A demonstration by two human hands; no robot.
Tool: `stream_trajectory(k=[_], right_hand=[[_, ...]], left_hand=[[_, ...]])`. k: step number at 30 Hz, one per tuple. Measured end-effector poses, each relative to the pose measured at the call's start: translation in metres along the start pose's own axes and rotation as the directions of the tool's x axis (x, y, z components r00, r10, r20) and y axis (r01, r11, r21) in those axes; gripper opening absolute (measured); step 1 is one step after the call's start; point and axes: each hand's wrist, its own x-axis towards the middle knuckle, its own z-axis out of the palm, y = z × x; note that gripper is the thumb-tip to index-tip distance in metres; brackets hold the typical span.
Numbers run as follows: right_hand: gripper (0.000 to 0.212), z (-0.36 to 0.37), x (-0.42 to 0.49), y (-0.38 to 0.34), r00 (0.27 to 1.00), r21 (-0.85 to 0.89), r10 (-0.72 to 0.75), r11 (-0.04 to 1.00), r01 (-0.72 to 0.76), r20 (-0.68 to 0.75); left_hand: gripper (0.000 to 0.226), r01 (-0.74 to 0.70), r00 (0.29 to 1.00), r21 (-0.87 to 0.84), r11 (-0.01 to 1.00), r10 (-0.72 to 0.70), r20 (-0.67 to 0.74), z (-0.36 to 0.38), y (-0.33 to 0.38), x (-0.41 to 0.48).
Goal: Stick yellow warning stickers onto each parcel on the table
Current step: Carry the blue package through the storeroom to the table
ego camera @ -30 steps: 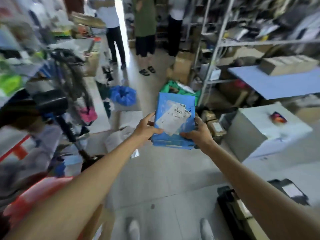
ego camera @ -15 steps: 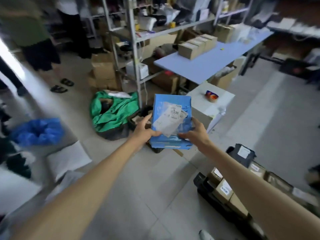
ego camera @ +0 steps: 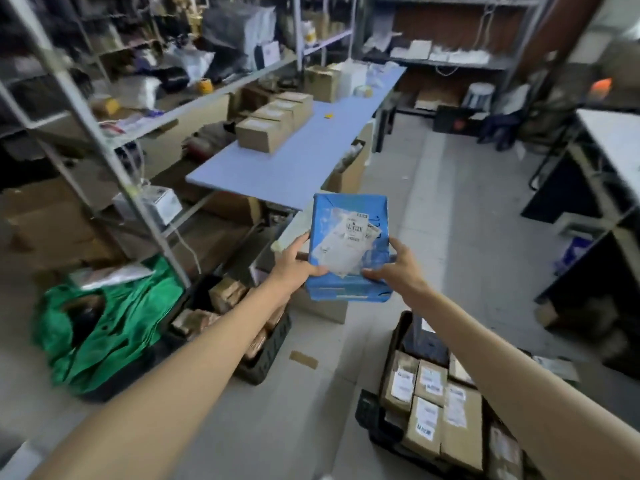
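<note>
Head view shows two bare forearms reaching forward over a grey floor. Nearest, at the lower right, a black crate (ego camera: 367, 412) on the floor is packed with brown labelled parcels (ego camera: 429, 386). To the left lies a crumpled green bag (ego camera: 117, 327), with a second dark crate (ego camera: 273, 351) of brown packets just beside it.

Between the hands, held up in the air, is the blue parcel (ego camera: 349, 251), its face tilted toward the camera. A wrinkled clear pouch and a white barcode label (ego camera: 356, 228) sit on that face. The left grip (ego camera: 298, 265) is closed on the parcel's lower left edge, thumb on the front. The right grip (ego camera: 398, 268) is closed on the lower right edge in the same way.

Beyond the parcel stands the long pale blue desk (ego camera: 287, 171). A row of brown boxes (ego camera: 266, 133) sits along its left side, touching one another. A small yellow scrap (ego camera: 328, 115) lies apart from them, too small to identify. Metal shelving (ego camera: 104, 140) crammed with bags and cartons runs along the desk's left side and across the far wall.
</note>
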Motion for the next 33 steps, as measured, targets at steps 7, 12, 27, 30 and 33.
stream_trajectory(k=[7,12,27,30,33], right_hand=[[0.054,-0.053,0.093,-0.011,0.991,0.034,0.063,0.998,-0.059,-0.119],[0.049,-0.089,0.175,-0.014,0.979,0.054,0.101,0.994,-0.093,-0.179],[0.053,-0.208,0.402,-0.030,0.871,0.122,0.213,0.977,-0.177,-0.443],[0.055,-0.237,0.451,-0.020,0.856,0.118,0.226,0.974,-0.194,-0.464],[0.054,-0.273,0.505,-0.012,0.867,0.107,0.214,0.977,-0.185,-0.451]], left_hand=[[0.087,0.010,0.983,-0.006,1.000,-0.009,0.185,0.046,0.041,0.122],[0.085,0.027,0.952,-0.005,1.000,-0.024,0.305,0.085,0.065,0.225],[0.080,-0.045,0.822,0.109,0.993,-0.025,0.569,0.220,0.160,0.502],[0.082,-0.052,0.808,0.118,0.992,-0.028,0.589,0.256,0.167,0.551],[0.080,-0.051,0.809,0.108,0.993,-0.022,0.587,0.289,0.176,0.602]])
